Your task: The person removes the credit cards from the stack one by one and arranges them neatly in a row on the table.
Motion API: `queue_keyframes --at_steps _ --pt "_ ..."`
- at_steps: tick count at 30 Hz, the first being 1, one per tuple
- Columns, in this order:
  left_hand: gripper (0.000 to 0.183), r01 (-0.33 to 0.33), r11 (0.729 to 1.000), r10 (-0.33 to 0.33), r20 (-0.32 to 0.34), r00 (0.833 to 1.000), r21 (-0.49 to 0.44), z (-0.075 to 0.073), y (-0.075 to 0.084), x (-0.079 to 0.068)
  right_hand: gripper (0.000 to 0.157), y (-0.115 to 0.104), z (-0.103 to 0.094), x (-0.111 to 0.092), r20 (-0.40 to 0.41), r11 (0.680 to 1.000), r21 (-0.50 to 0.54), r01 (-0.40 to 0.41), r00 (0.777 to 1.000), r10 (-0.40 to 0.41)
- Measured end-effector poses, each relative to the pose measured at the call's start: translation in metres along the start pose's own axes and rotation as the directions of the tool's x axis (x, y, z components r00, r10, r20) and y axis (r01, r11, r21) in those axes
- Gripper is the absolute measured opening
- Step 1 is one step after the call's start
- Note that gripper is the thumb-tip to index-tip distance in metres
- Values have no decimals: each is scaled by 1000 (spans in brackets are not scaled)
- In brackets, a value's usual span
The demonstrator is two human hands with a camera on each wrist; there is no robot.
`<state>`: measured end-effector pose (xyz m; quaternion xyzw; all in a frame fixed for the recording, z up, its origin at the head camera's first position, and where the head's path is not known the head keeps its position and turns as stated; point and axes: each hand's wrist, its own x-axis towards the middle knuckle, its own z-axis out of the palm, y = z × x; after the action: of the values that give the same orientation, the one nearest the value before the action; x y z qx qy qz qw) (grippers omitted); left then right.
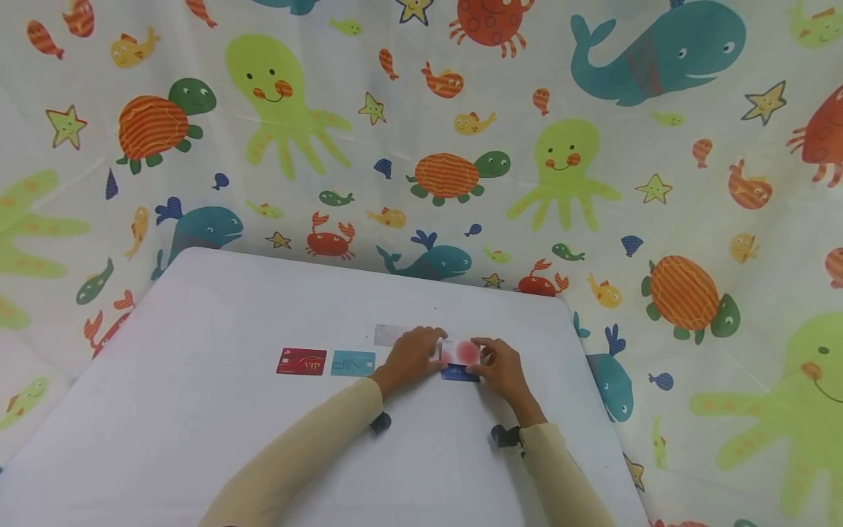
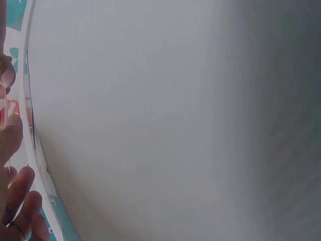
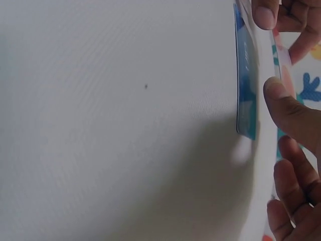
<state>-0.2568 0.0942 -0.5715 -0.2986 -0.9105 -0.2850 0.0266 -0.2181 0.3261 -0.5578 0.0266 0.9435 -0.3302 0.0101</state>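
Both hands hold a white card with pink-red circles (image 1: pixel 467 352) between them, raised over the table. My left hand (image 1: pixel 413 357) pinches its left edge, and my right hand (image 1: pixel 502 368) pinches its right edge. Below it on the table lies a blue card (image 1: pixel 459 374), partly covered in the head view. From the right wrist, the blue card (image 3: pixel 246 80) is seen flat on the cloth, with the right thumb (image 3: pixel 286 108) above and beyond it. The left wrist view catches only fingers (image 2: pixel 20 191) at its left edge.
Left of the hands lie a red VIP card (image 1: pixel 301 361) and a light-blue card (image 1: pixel 353 364) in a row. A pale card (image 1: pixel 391 335) lies behind the left hand, partly hidden by it. The white table (image 1: pixel 217 410) ends at a sea-animal print curtain (image 1: pixel 369 146).
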Motion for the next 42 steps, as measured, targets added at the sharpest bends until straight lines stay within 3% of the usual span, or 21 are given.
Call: queue_keyframes --at_steps 8,23,42 --pt "55 5 1000 -5 6 1000 29 4 3 2 58 8 -4 -2 -12 1000 -1 -7 1000 7" --pt "50 -1 1000 2 32 999 -15 8 16 5 58 19 -15 -9 -8 997 31 -64 998 64" --pt "49 -32 998 33 29 999 -47 21 25 10 62 35 -25 -14 -14 997 22 -79 997 79"
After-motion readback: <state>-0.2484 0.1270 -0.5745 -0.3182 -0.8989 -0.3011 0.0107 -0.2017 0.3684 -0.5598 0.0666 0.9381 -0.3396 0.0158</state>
